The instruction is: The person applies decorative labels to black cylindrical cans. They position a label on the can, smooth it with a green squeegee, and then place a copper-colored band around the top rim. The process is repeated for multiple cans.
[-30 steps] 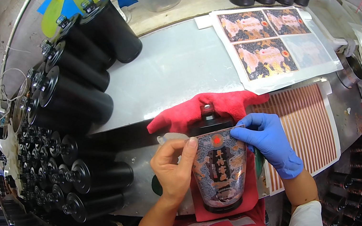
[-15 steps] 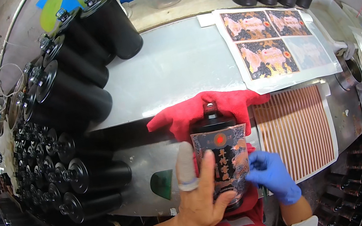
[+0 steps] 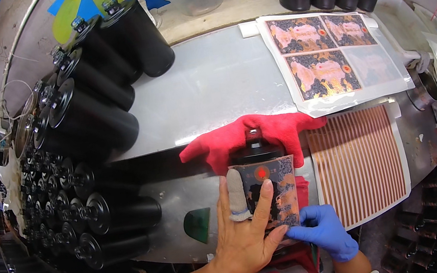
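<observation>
A black bottle (image 3: 257, 152) lies on a red cloth (image 3: 206, 149), its neck pointing away from me. On its front is a dark patterned label (image 3: 286, 189) with copper-coloured print and a red round mark. My left hand (image 3: 242, 246), bare except for a grey cover on one finger, is spread over the label's left part with fingers stretched out. In a blue glove, my right hand (image 3: 326, 233) pinches the label's lower right corner between thumb and fingers. The bottle's lower end is mostly hidden behind my hands.
Left of the cloth lies a dark green flat piece (image 3: 198, 225). Large black bottles (image 3: 95, 114) stand at the left above rows of smaller ones (image 3: 123, 210). At right are a sheet of printed labels (image 3: 323, 95) and a striped sheet (image 3: 359, 164). A clear tub (image 3: 199, 1) stands behind.
My right hand has moved left and slightly down, onto the label's lower corner. My left hand's fingers have shifted a little right over the label. The view has tilted slightly.
</observation>
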A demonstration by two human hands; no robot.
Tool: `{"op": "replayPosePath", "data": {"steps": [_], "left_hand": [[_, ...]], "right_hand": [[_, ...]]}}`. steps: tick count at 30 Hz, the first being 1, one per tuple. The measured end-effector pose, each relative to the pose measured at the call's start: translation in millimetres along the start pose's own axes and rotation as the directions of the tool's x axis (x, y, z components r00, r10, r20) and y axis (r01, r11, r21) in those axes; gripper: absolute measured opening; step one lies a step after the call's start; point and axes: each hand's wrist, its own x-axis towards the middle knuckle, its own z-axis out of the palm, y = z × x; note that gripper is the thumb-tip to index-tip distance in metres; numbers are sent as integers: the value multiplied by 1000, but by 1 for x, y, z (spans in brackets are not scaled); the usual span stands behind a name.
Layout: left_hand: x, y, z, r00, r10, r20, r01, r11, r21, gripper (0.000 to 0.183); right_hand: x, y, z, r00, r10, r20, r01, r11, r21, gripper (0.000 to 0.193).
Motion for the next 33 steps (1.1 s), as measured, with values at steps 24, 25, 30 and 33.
{"op": "replayPosePath", "data": {"steps": [24, 25, 30, 33], "left_hand": [[13, -22, -3, 999, 46, 18, -41, 971, -235, 65], [15, -23, -2, 999, 36, 14, -32, 968, -247, 64], [19, -23, -4, 990, 103, -96, -117, 982, -149, 60], [20, -20, -8, 991, 125, -50, -127, 991, -41, 58]], "right_hand": [[-14, 7, -3, 999, -33, 34, 39, 982, -185, 17], [-14, 2, 1, 1000, -27, 12, 29, 978, -209, 17], [-22, -6, 11, 1000, 9, -13, -10, 996, -87, 15], [-25, -14, 16, 999, 41, -23, -42, 997, -57, 16]]}}
